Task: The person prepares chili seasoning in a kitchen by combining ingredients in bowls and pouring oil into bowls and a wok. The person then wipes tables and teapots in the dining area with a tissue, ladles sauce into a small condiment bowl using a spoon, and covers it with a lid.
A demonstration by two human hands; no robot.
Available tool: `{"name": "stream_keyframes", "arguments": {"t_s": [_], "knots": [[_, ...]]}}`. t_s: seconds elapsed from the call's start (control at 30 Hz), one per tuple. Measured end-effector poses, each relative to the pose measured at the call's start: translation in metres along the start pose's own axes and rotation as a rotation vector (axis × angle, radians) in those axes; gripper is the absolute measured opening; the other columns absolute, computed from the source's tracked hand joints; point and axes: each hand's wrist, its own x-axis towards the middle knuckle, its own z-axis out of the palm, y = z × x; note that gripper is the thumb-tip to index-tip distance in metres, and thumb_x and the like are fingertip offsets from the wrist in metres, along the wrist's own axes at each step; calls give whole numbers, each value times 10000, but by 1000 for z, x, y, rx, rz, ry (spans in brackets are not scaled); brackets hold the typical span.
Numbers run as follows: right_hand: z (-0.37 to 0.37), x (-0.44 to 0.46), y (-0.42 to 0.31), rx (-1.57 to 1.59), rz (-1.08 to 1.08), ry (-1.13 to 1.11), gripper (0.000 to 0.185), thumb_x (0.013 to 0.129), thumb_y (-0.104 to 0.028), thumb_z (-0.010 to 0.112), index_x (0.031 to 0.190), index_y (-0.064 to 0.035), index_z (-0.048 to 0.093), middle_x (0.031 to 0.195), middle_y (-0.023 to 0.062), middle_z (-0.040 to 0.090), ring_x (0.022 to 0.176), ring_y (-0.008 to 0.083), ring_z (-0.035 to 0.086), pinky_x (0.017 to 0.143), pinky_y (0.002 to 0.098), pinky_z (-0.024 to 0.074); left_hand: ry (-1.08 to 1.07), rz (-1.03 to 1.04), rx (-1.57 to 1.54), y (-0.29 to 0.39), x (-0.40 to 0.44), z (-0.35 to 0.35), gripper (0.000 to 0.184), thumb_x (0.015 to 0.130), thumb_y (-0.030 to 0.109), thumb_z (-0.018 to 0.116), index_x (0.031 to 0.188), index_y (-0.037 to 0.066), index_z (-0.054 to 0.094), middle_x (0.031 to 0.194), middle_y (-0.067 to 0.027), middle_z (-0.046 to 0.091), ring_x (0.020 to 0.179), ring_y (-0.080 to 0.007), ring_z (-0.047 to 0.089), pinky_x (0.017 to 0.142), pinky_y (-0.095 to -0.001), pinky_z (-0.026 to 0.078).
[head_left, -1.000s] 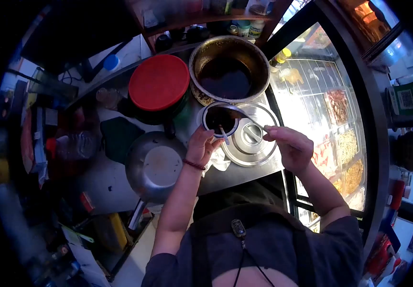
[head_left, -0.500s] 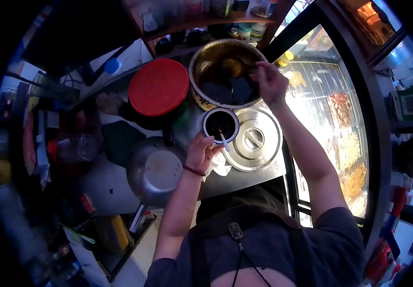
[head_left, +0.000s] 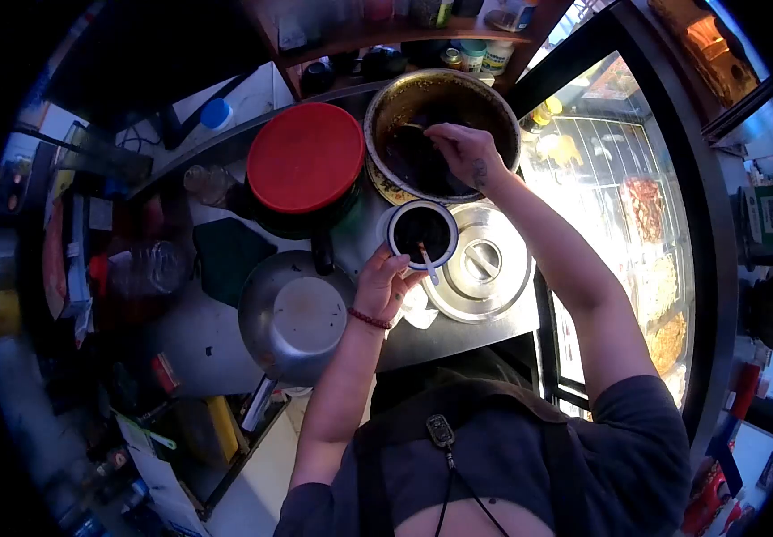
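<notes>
My left hand (head_left: 385,285) is closed around a white-rimmed cup (head_left: 394,234) filled with something dark. A small spoon (head_left: 429,267) leans out of the cup over its near rim. My right hand (head_left: 465,154) reaches over the large metal pot (head_left: 505,100), fingers pinched on the handle of a ladle (head_left: 413,129). The ladle's bowl is hard to make out against the dark liquid in the pot. Just right of the cup, a round steel lid (head_left: 505,268) lies on the counter.
Left of the pot stands a container with a red lid (head_left: 304,159). A metal pan (head_left: 266,300) sits nearer me, its dark handle (head_left: 322,252) pointing away. Right of the counter is a lit glass display case (head_left: 601,179) with food trays. Jars (head_left: 474,55) line the shelf behind.
My right hand has moved left over the pot, and the ladle has tipped or gone lower, its light-brown bowl now obscured. My left hand still holds the cup and spoon. The view has shifted slightly.
</notes>
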Motion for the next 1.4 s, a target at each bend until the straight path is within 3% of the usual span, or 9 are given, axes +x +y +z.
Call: {"name": "stream_keyframes", "arguments": {"t_s": [0.2, 0.4, 0.5, 0.6, 1.1, 1.17, 1.2, 1.27, 1.4], "knots": [[-10, -13, -6, 69, 138, -71, 151, 832, 13, 528, 955, -21, 608, 770, 92, 641, 689, 132, 641, 641, 238, 510, -7, -3, 10, -1, 0, -2, 435, 783, 104, 603, 1192, 67, 461, 1134, -65, 546, 1053, -189, 532, 899, -392, 450], [-27, -30, -13, 317, 505, -83, 145, 876, -18, 491, 988, -4, 583, 843, 65, 642, 705, 119, 631, 642, 223, 516, 6, -30, 45, -3, 1, -7, 433, 780, 121, 594, 1189, 74, 460, 1133, -60, 545, 1040, -183, 538, 880, -382, 459], [-34, -37, -16, 546, 604, 3, 145, 887, -34, 483, 996, 5, 572, 883, 71, 634, 706, 122, 628, 644, 230, 516, 4, -19, 50, -2, 1, -3, 435, 777, 124, 591, 1188, 72, 458, 1134, -65, 544, 1038, -183, 537, 881, -381, 458], [-46, -41, -25, 537, 585, 34, 128, 883, -41, 502, 979, 19, 561, 829, 71, 628, 666, 105, 612, 601, 217, 510, 13, -22, 66, 0, -1, 4, 432, 773, 127, 593, 1180, 67, 460, 1128, -68, 548, 1029, -182, 542, 876, -380, 461], [-76, -69, -48, 618, 540, 204, 161, 893, -56, 484, 1000, 34, 564, 855, 117, 627, 737, 166, 636, 667, 258, 524, 48, -18, 65, -2, -1, -3, 415, 767, 118, 594, 1163, 65, 481, 1097, -52, 567, 976, -166, 562, 866, -386, 476], [-72, -65, -36, 842, 784, 345, 174, 898, -89, 483, 1003, 30, 554, 862, 151, 621, 732, 200, 641, 670, 278, 537, 50, -20, 44, -2, 0, -4, 416, 764, 117, 597, 1161, 65, 485, 1084, -49, 573, 960, -162, 566, 854, -386, 483], [-71, -63, -31, 841, 784, 347, 174, 898, -89, 483, 1003, 30, 554, 862, 151, 621, 732, 200, 641, 670, 278, 537, 49, -21, 44, -3, 0, -5, 416, 764, 117, 597, 1161, 65, 485, 1084, -49, 573, 960, -162, 566, 854, -386, 483], [-69, -62, -23, 930, 998, 448, 196, 903, -131, 484, 997, 31, 543, 874, 175, 615, 715, 227, 642, 671, 295, 544, 83, -20, 6, -3, 1, -7, 391, 722, 122, 652, 1082, 16, 543, 1095, -104, 590, 1014, -239, 570, 939, -472, 425], [-85, -64, -33, 1052, 887, 499, 212, 905, -151, 483, 1003, 28, 540, 875, 173, 617, 692, 226, 639, 662, 300, 543, 99, -17, -3, -3, 0, -4, 359, 731, 113, 637, 1067, 23, 549, 1063, -95, 604, 997, -237, 575, 944, -468, 420]]}}
